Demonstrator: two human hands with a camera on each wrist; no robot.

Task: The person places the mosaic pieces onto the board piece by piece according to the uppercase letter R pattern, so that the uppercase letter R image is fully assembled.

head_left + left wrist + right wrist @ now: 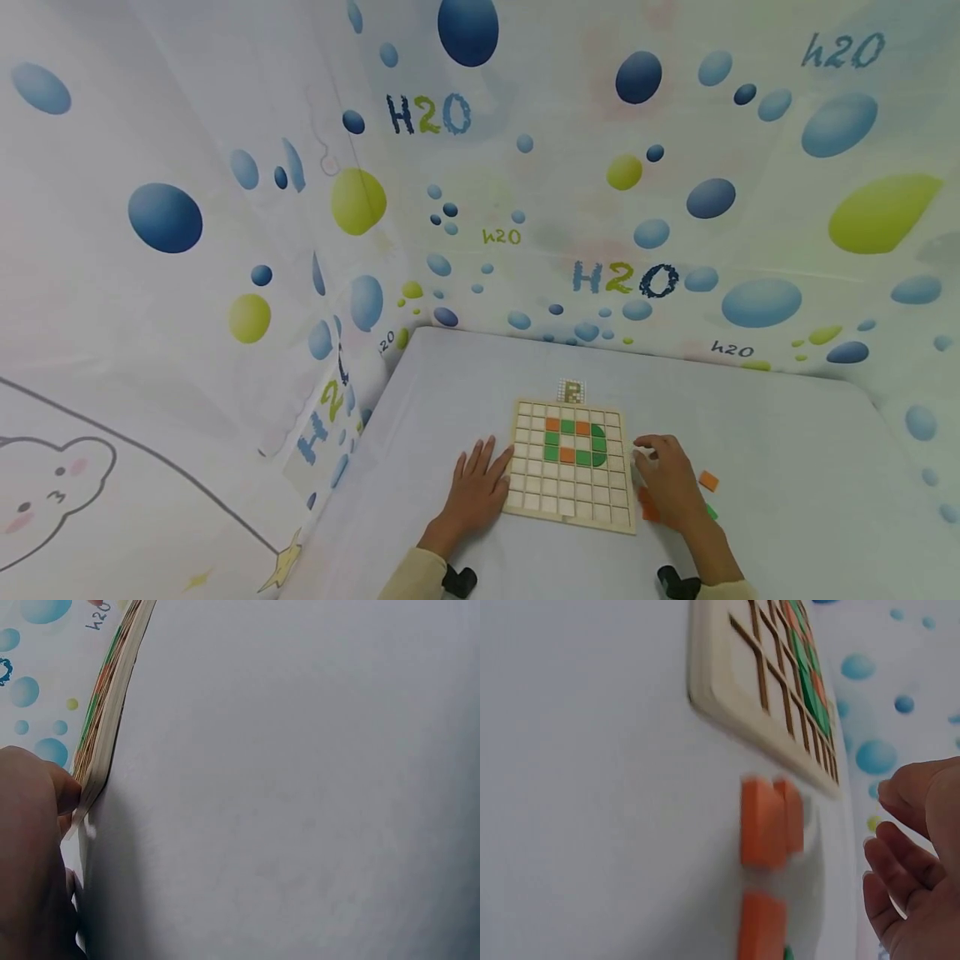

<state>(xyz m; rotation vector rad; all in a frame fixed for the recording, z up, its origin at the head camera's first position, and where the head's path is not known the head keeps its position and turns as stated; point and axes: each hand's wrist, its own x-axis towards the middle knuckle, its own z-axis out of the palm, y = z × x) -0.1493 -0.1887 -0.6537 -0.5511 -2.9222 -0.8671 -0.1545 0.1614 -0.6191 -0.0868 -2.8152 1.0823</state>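
**Two Hands Flank a Tiled Board**

A person's left hand (477,487), fingers spread apart, rests at the left edge of a gridded board (600,526) lying flat on a white table (465,375). The right hand (670,479) hovers just beside the opposite edge, fingers loosely bent, a gap showing between thumb and fingertips. Green and orange tiles (552,453) form a D-like ring on the board. Loose orange tiles (708,481) and a partly hidden green one (712,512) lie near the right hand; a small card (572,391) sits at the board's far edge.
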